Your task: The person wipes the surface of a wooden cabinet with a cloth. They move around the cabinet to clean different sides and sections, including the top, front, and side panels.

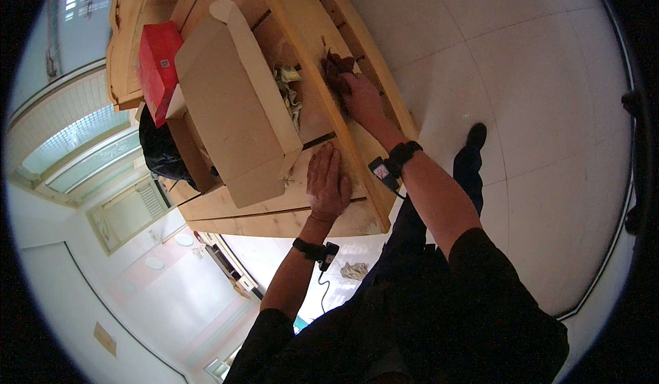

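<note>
My right hand (358, 93) grips a crumpled dark brown cloth (337, 67) against the long board (309, 59) along the side of a slatted wooden furniture frame. Flat on the pale wooden slats (278, 214) lies my left hand (328, 180), palm down, with nothing visible in it. A cardboard box (231, 100) with its lid folded out lies on the slats, left of both hands. Between the lid and the side board is a crumpled yellowish-white piece of material (289, 93). Each wrist wears a black strap with a small device.
A red box (157, 69) and a black bag or cloth (162, 147) lie beyond the cardboard box. On the tiled floor (525, 100) a crumpled light rag (354, 270) lies near my legs. One dark shoe (477, 134) stands on the tiles to the right.
</note>
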